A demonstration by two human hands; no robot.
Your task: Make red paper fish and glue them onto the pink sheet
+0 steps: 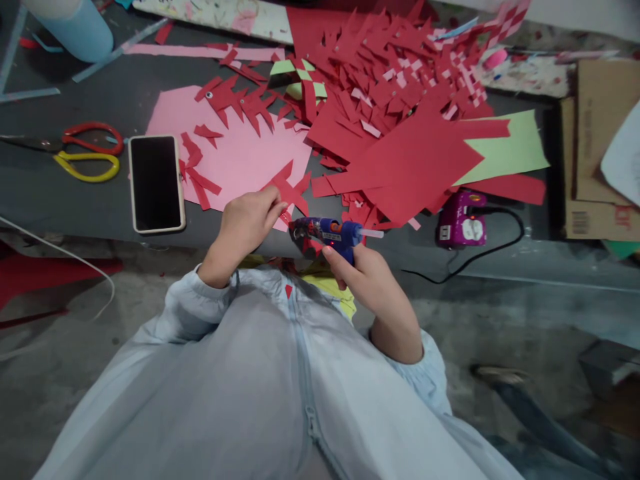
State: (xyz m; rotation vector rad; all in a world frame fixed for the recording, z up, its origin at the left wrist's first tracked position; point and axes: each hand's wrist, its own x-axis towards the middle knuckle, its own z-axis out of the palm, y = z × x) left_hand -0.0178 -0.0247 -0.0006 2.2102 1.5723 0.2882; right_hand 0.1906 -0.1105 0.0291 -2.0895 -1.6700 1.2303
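My right hand [363, 273] is closed round a blue hot glue gun [325, 230], with a pale glue stick [373, 233] poking from its rear. The gun's nozzle points left, toward my left hand [250, 223]. That hand pinches a folded red paper piece [283, 183] at the front edge of the table, over the lower rim of a pink paper sheet [235, 157]. On the pink sheet lies a spiky red paper shape [230, 100] with a small round eye. Loose red paper strips [197, 173] lie left of my left hand.
A large heap of red paper pieces [370, 60] fills the back right. A phone [157, 183], scissors [90, 153] and a light blue container [83, 33] are on the left. A purple box with a black cable [461, 220] and cardboard [600, 133] are on the right.
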